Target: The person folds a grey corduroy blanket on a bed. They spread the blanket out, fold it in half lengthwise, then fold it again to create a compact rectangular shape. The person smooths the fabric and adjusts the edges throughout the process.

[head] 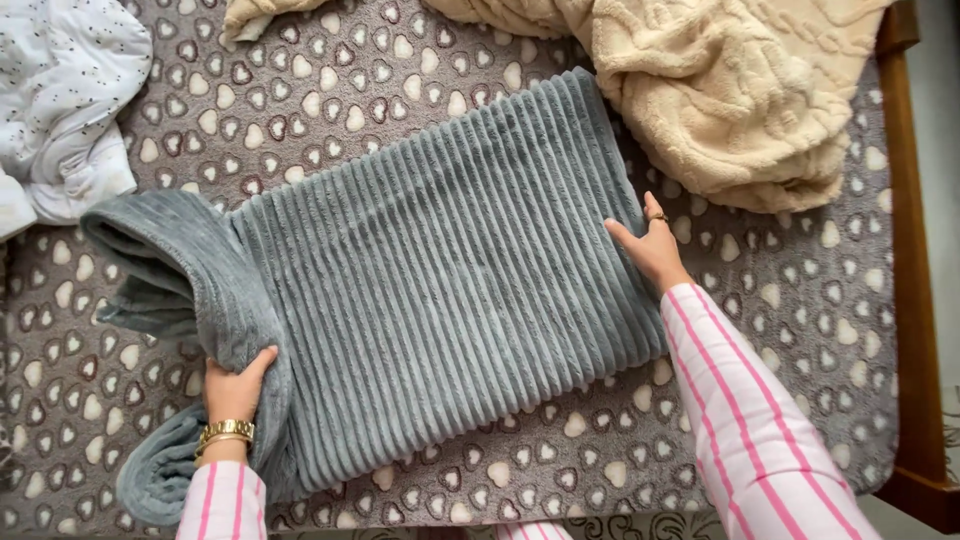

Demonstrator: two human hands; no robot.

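At upper left of the frame, a white quilted garment (60, 100) lies on a brown heart-print bedspread (330, 90). At lower left, the left hand (235, 392) clutches a bunched fold of the grey ribbed blanket (440, 270), fingers curled into the plush. Mid-frame, the blanket lies flat and mostly folded into a neat rectangle; only its rumpled left end appears left to tuck. At right, the right hand (650, 245) presses the edge, fingers together. A cream throw (720, 90) sits upper right.
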